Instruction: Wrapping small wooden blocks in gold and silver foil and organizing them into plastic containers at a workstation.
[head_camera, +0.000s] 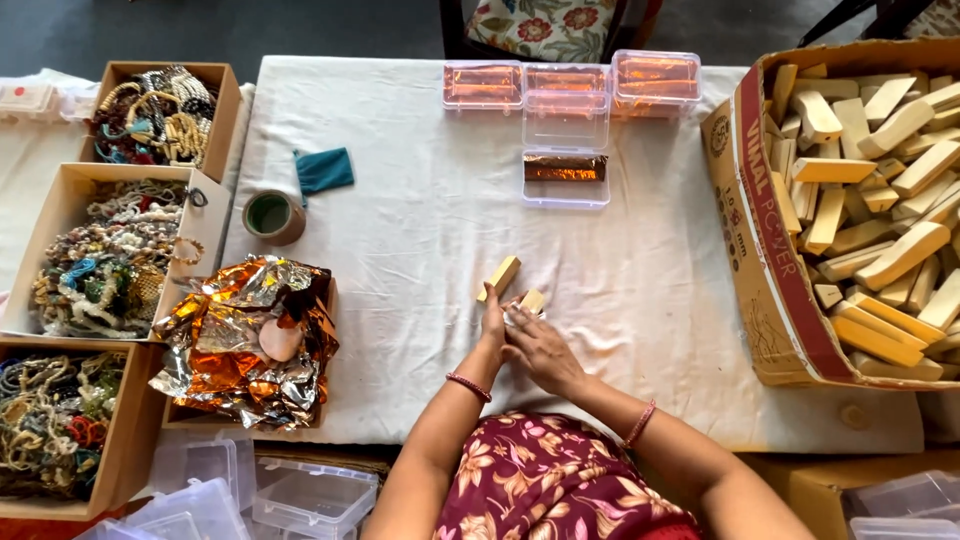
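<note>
**Two hands meet over wooden blocks at mid-worktop**

The left hand (492, 322) and right hand (538, 350) sit close together near the front middle of the worktop (400, 230), which is covered by a white cloth. The left hand's fingers are closed around the lower end of a pale block (500, 277) that angles up and away from it. The right hand lies palm-down with its fingers curled over a second block (532, 300), gripping it just beside the first. Both wrists wear red bangles.

To the right, a large carton (775, 300) is heaped with similar wooden blocks. At the far edge stand clear lidded boxes (565, 95), some showing coppery foil inside; one open box (565, 178) sits nearer, with a foil strip in it. On the left lie a roll of tape (272, 216), a teal pouch (324, 170) and a crumpled heap of orange and silver foil (245, 340). Three cardboard trays (100, 250) of beads and cords line the left edge, and empty clear boxes (300, 495) lie below them.
</note>
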